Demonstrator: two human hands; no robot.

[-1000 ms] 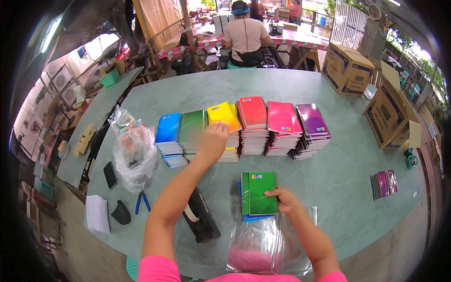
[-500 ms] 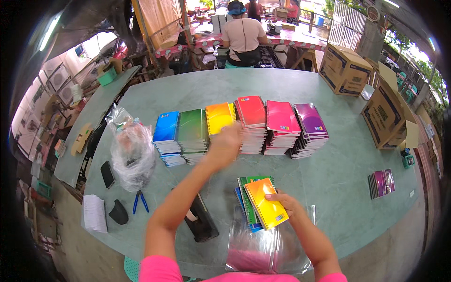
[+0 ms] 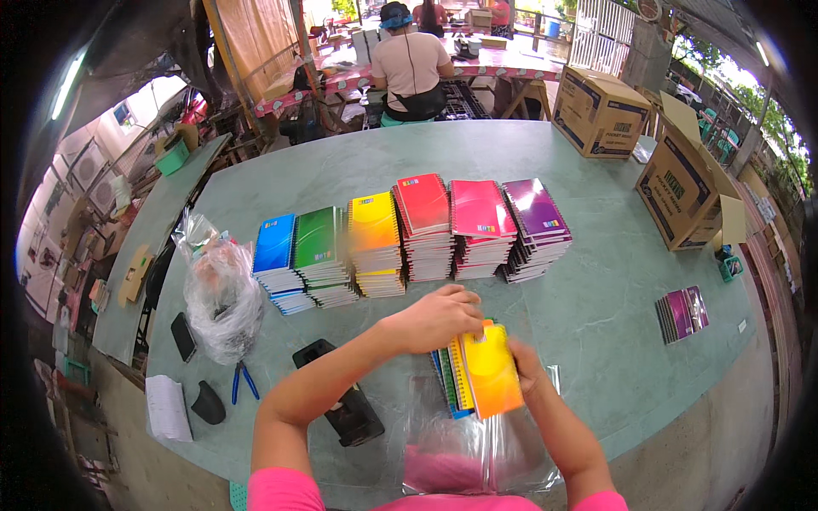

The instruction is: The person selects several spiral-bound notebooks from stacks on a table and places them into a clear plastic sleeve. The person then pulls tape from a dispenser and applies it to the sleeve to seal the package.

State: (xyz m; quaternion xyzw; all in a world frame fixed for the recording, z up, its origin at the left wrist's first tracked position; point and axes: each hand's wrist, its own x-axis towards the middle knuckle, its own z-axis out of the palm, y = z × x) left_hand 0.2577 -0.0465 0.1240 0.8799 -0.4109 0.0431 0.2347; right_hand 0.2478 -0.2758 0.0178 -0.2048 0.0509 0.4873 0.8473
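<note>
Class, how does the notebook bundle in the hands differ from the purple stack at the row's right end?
The held bundle shows blue, green and yellow-orange covers; the purple stack is topped by a purple one.
The held bundle is thin; the purple stack is a taller pile.
The right hand grips the held bundle; the purple stack stands untouched on the table.
Both are spiral-bound notebooks.

The person wears a bright pink top (image 3: 460, 504), a narrow curved strip of which shows at the lower edge. Its left sleeve (image 3: 285, 490) and right sleeve (image 3: 602, 502) are short, in the same solid pink, ending above the elbows. The left forearm (image 3: 336, 366), right forearm (image 3: 569, 430), left hand (image 3: 439, 319) and right hand (image 3: 528, 366) are bare, the fingers slightly blurred.
</note>
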